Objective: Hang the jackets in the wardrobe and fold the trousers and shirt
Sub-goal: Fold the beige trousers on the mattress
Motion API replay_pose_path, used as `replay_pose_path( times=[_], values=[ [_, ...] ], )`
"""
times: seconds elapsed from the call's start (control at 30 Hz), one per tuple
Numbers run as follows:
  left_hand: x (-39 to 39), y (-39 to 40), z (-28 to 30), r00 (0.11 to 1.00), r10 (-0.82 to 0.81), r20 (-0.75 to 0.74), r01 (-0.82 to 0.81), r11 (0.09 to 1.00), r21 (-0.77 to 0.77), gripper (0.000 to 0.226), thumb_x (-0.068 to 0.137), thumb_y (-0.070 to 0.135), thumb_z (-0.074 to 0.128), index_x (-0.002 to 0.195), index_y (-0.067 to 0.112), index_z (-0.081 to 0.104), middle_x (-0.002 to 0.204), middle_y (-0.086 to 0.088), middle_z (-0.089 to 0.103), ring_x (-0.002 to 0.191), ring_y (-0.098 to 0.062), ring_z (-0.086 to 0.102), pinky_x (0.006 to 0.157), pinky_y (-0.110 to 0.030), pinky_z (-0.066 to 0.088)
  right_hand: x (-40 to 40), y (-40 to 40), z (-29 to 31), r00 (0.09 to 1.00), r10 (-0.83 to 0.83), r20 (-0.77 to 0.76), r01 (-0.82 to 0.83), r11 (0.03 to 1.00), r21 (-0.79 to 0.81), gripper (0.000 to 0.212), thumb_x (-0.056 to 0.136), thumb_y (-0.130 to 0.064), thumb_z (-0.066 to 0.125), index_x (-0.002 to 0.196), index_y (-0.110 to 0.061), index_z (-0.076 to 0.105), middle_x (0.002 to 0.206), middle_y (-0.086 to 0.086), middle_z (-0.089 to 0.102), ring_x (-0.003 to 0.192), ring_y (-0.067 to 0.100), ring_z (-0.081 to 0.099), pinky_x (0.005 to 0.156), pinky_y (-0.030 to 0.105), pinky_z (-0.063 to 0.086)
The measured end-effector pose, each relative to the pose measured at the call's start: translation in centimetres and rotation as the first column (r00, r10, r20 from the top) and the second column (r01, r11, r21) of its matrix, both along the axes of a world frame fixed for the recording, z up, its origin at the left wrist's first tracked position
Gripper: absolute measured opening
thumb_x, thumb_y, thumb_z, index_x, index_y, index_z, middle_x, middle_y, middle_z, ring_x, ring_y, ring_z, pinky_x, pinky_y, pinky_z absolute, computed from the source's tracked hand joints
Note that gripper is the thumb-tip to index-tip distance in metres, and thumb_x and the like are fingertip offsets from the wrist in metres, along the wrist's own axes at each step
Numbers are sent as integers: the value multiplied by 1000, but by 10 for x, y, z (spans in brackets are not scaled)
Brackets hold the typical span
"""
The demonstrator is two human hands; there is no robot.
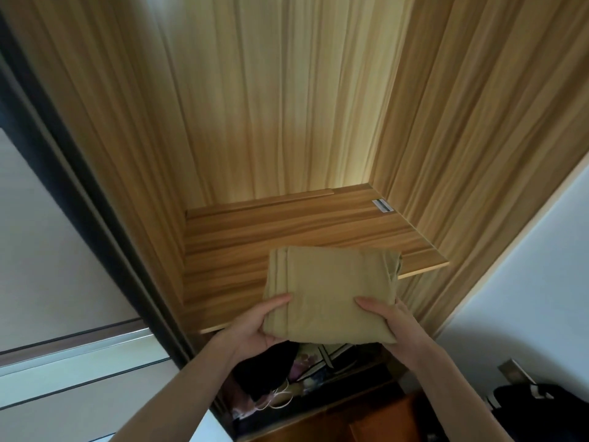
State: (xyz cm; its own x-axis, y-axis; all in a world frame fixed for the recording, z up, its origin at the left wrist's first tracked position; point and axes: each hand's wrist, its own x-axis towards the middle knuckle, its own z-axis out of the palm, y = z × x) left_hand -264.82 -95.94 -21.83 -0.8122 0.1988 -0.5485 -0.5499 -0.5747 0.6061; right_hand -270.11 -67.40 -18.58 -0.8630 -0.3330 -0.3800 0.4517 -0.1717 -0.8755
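Folded into a flat, square-edged bundle, a khaki-tan cotton garment is held over the front of a striped light-wood wardrobe shelf, its far part above the board and its near edge projecting past the shelf's lip. Whether it is the trousers or the shirt cannot be told from the fold. The bundle is kept level and supported at both near corners, apparently so that the fold is preserved while it is slid onto the shelf.

At the near left corner the cloth is gripped by the left hand, with the thumb laid flat on top and the fingers curled beneath. The near right corner is held the same way by the right hand, thumb on the upper face and fingers hidden underneath. Both hands are thus partly closed, pinching the fabric between thumb and fingers.

Whether the bundle's underside is already resting on the board cannot be made out. Below the shelf, a dark garment and other loose items are seen in the lower compartment. A small white label is fixed at the shelf's back right corner.
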Motion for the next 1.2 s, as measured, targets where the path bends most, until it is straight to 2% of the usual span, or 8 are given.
replay_pose_path(
  times=[0.13,0.3,0.4,0.53,0.63,0.93,1.07,1.2],
  values=[
    [-29,10,-4,994,110,-14,-110,993,-52,81,66,22,101,135,7,63,127,-16,73,115,-31,72,86,-41,63,-62,1,5,992,122,-36,-119,990,80,84,67,-34,97,140,-16,59,126,9,75,114,29,73,84,40,63],
    [-66,20,-7,959,260,-112,-279,938,-204,70,76,29,93,137,15,62,124,-7,76,113,-25,73,91,-44,62,-128,-22,-19,963,-11,-270,108,931,348,84,75,-53,90,144,-24,53,122,-4,70,108,18,70,97,39,58],
    [-79,24,-16,937,325,-127,-347,905,-247,62,73,33,93,127,24,64,113,1,79,101,-17,77,74,-33,63,-156,-32,-43,932,13,-362,142,905,400,81,86,-52,81,152,-24,44,117,-16,62,102,1,62,83,19,52],
    [-96,25,-34,901,420,-106,-432,850,-301,48,72,35,92,109,34,61,112,4,77,99,-16,75,68,-30,62,-187,-39,-71,938,71,-341,88,899,430,83,87,-51,81,155,-23,43,130,-6,62,107,9,63,87,25,53],
    [-106,23,-48,890,438,-126,-453,822,-344,48,75,38,92,113,34,63,111,6,77,96,-11,75,69,-26,61,-201,-45,-85,944,99,-315,44,907,418,85,85,-51,82,155,-25,41,120,-16,60,104,0,60,78,20,51],
    [-131,16,-80,898,389,-205,-431,683,-590,55,82,39,87,129,26,61,113,9,72,92,-3,73,72,-16,57,-220,-53,-128,920,237,-312,-10,810,587,85,93,-63,65,161,-28,29,135,-10,55,117,15,55,100,34,45],
    [-143,17,-87,917,358,-177,-345,487,-802,70,84,48,83,141,17,55,132,-4,64,119,-24,61,107,-42,51,-217,-59,-137,878,267,-398,102,708,699,73,99,-59,58,159,-24,34,139,1,60,127,31,55,102,41,45],
    [-145,27,-90,922,317,-221,-250,52,-967,78,88,52,75,146,13,40,143,-11,45,135,-33,38,114,-50,33,-206,-65,-140,742,372,-558,350,494,796,64,106,-48,49,161,-20,33,164,8,36,149,32,33,119,54,31]
  ],
)
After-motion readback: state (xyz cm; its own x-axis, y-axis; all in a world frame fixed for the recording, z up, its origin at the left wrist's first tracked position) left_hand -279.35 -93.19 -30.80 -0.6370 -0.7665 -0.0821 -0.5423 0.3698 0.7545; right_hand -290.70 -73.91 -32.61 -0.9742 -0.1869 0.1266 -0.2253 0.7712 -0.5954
